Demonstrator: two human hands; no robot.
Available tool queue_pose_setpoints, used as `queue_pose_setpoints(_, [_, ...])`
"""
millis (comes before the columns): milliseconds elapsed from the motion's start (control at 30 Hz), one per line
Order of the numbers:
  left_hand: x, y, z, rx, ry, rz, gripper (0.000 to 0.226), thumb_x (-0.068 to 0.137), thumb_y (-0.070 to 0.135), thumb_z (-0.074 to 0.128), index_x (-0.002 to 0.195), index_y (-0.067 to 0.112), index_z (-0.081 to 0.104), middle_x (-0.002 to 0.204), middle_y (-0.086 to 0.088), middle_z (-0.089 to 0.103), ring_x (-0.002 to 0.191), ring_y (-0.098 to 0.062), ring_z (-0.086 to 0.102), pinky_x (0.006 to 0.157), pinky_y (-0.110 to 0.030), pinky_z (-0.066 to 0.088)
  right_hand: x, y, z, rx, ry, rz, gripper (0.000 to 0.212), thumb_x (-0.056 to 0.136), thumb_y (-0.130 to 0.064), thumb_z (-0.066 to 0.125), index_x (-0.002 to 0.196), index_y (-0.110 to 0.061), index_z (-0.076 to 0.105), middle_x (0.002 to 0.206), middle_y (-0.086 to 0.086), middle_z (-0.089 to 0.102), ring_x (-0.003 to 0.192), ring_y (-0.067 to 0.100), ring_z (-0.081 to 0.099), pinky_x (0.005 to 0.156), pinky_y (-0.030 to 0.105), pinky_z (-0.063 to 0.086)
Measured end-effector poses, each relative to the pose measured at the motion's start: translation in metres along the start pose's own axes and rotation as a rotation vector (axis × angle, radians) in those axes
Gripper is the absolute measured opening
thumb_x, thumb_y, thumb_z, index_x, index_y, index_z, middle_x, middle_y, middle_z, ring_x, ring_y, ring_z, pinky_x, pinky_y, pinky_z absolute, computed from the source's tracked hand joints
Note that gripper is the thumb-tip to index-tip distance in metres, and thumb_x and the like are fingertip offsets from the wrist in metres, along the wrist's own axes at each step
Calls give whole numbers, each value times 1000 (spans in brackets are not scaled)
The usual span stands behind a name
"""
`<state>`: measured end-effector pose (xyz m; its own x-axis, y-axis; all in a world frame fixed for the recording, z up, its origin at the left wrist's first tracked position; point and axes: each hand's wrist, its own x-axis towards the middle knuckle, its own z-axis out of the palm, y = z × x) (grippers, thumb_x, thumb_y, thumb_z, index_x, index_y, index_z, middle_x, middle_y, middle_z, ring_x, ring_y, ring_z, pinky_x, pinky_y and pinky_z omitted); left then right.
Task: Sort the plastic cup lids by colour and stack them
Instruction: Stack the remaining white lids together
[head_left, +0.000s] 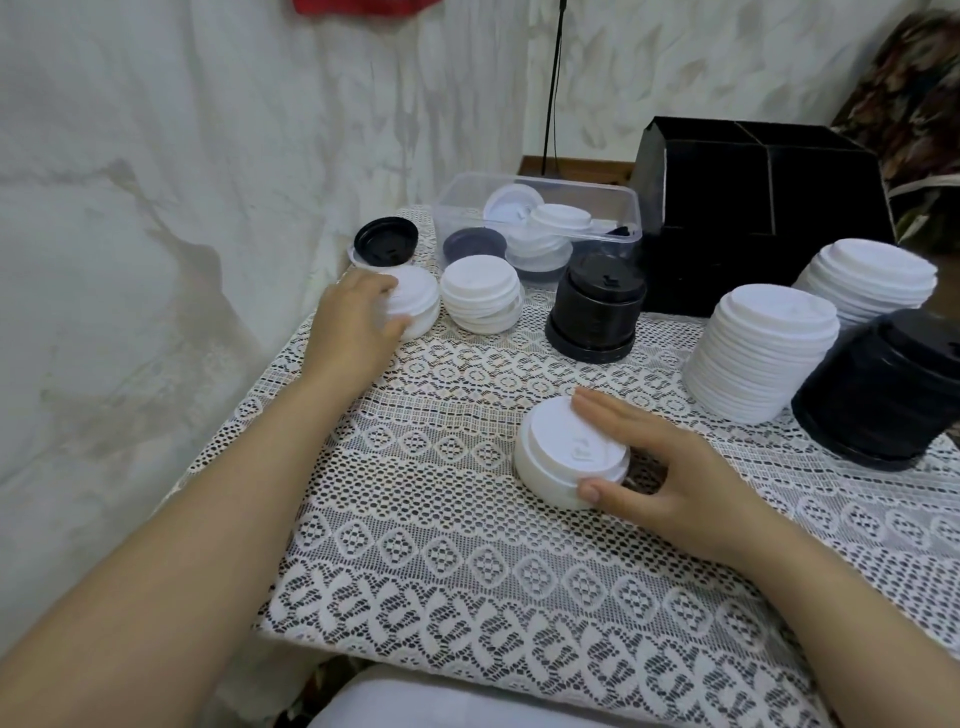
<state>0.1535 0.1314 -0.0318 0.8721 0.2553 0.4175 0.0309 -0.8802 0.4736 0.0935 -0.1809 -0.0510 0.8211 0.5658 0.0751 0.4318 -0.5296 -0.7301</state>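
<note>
Two arms (156, 597) reach over the lace cloth (467, 571), each hand holding white lids.
The right hand (670, 483) curls round a small white pile (571, 452) in the middle; the left hand (353, 322) curls round the far white pile (413, 301). Lifted too fast, lids could slide off, or knock the tall black pile (883, 389) over.

A tub (540, 183) sits at the back of the table (441, 545), a box (769, 208) right of it; before the tub stand the left stack (415, 299), middle stack (480, 301) and right stack (597, 312). The near stack (566, 457) lies centre; three tall stacks (763, 353) crowd the right edge.
</note>
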Motion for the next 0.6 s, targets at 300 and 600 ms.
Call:
queue_pose_setpoints(300, [-13, 28, -22, 2, 214, 346, 37, 84, 22, 73, 114, 1, 65, 114, -15, 57, 109, -33, 50, 91, -26, 35, 0, -1, 1, -1, 11, -7, 76, 66, -74, 60, 136, -57, 36, 147, -37, 29, 139, -12, 22, 120, 39, 23])
queue_pose_setpoints(600, [-67, 67, -4, -380, -99, 548, 36, 80, 36, 64, 99, 7, 55, 128, 2, 48, 114, -1, 44, 89, -7, 35, -3, -3, 0, 37, 99, 13, 96, 65, -86, 54, 145, -58, 11, 151, -40, 12, 138, -17, 15, 112, 18, 19])
